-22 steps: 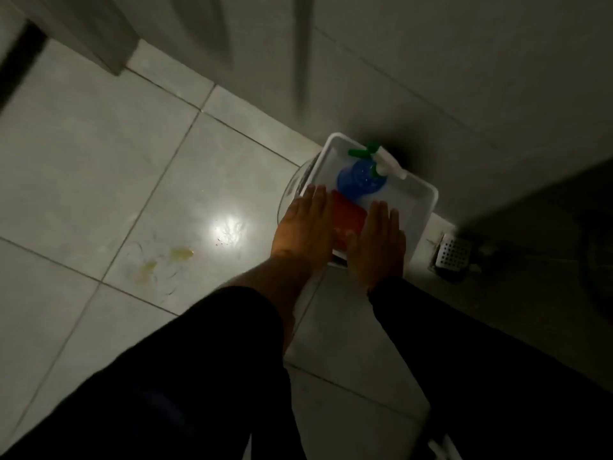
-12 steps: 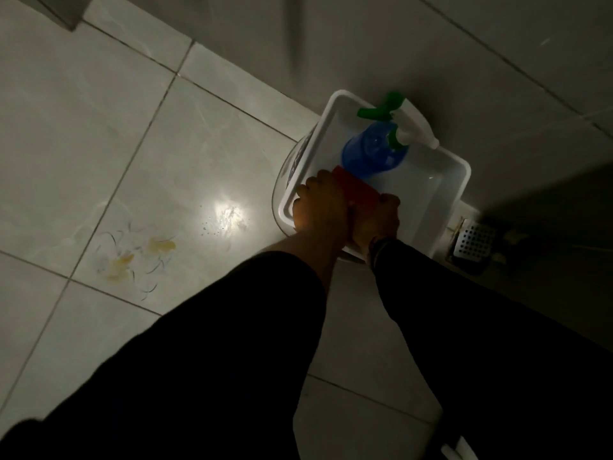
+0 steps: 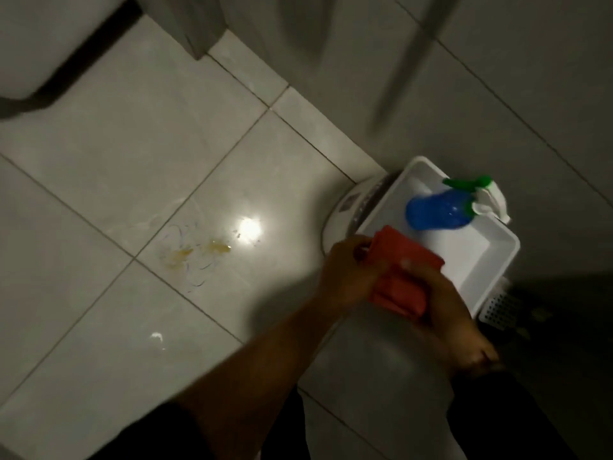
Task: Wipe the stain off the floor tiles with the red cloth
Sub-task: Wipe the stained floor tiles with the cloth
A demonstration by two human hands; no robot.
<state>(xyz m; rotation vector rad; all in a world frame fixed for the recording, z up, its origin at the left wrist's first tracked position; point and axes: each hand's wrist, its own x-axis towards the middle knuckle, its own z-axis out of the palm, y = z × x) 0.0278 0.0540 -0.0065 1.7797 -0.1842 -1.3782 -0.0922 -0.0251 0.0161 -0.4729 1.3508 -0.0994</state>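
A folded red cloth (image 3: 401, 273) is held between both hands just above the near edge of a white tray (image 3: 491, 260). My left hand (image 3: 348, 270) grips its left side, and my right hand (image 3: 444, 307) grips its lower right part. The stain (image 3: 199, 254), yellowish smears with thin dark scribbles, lies on the pale floor tiles (image 3: 99, 200) to the left of my hands, near a bright light reflection. The picture is dim and somewhat blurred.
A blue spray bottle (image 3: 438, 210) with a green and white trigger lies in the tray. The tray rests on a round white object (image 3: 345, 214) against the wall. A floor drain grate (image 3: 497, 310) sits right of the tray. A dark-edged fixture (image 3: 66, 61) stands top left.
Both hands closed on the red cloth in the tray and lifted it out toward me. The camera view swung, so the stain now sits nearer the middle.
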